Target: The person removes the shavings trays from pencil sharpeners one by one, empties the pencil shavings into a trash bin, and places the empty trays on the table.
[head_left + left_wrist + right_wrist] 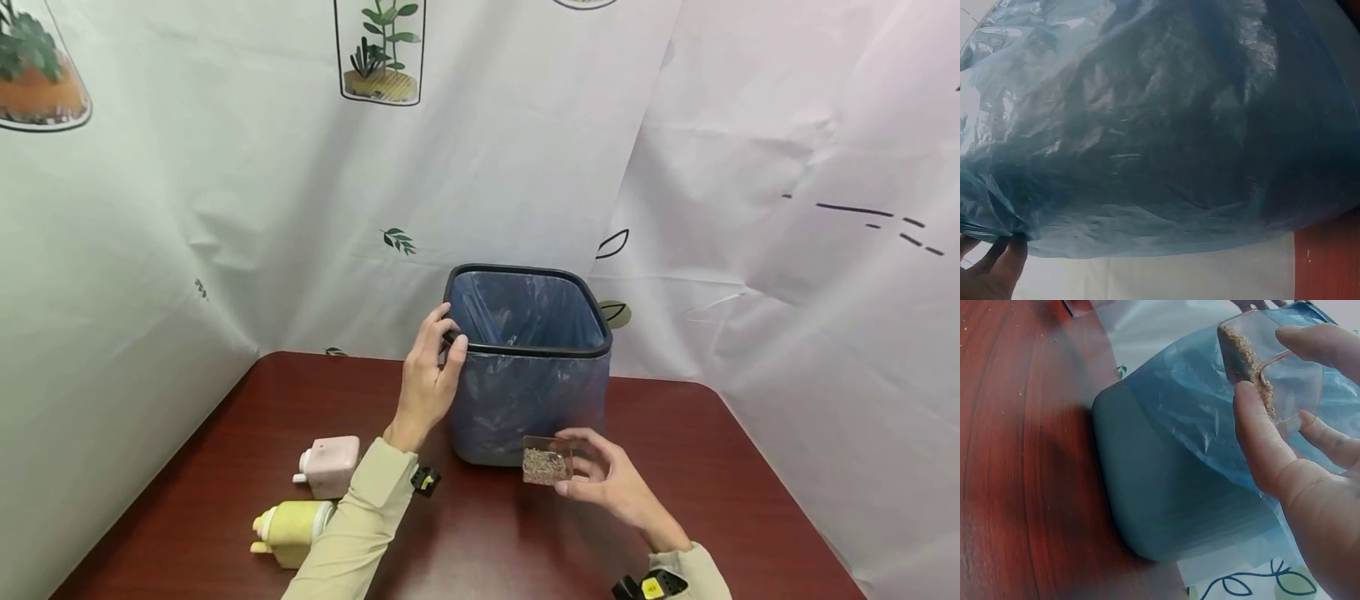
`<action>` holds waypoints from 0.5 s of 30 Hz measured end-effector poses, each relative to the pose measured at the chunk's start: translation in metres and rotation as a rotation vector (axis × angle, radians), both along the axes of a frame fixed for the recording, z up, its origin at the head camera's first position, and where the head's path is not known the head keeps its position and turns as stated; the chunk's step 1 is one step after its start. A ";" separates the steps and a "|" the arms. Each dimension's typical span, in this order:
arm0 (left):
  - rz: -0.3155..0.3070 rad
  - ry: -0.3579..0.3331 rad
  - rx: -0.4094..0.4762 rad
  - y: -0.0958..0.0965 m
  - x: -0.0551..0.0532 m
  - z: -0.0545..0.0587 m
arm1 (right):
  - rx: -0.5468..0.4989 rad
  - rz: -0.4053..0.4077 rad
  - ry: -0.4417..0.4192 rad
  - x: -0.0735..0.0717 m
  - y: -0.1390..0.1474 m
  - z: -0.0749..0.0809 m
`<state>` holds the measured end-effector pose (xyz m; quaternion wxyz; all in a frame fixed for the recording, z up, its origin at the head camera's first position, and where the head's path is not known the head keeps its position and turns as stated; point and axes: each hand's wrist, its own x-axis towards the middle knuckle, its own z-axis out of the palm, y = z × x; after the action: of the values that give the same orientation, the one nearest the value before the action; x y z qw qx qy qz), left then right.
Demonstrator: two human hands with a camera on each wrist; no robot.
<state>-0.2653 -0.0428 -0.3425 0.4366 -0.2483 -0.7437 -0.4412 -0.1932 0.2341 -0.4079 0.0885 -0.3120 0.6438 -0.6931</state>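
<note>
A trash bin (531,400) lined with a blue plastic bag stands toward the back of the table, its black rim (534,351) uppermost. At the near left corner, my left hand (429,375) grips that rim, thumb toward me and fingers over the edge. My right hand (600,475) pinches a small clear plastic box (546,461) between thumb and fingers, in front of the bin's lower right side. Inside the box are brown, crumbly shavings (1244,350), gathered along one side in the right wrist view. In the left wrist view the bag (1147,125) fills most of the picture.
On the left of the dark red table (480,533) lie a pink container (333,467) and a yellow one (292,529), the latter partly behind the left sleeve (360,517). A white printed sheet (300,192) hangs behind and along the sides.
</note>
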 end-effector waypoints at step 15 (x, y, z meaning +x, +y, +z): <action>-0.047 -0.028 0.063 0.001 -0.003 -0.010 | -0.004 -0.014 0.064 -0.001 0.002 0.011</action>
<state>-0.2679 -0.0418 -0.3521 0.4234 -0.2454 -0.7294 -0.4780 -0.1943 0.2357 -0.3970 0.0623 -0.3297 0.6472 -0.6845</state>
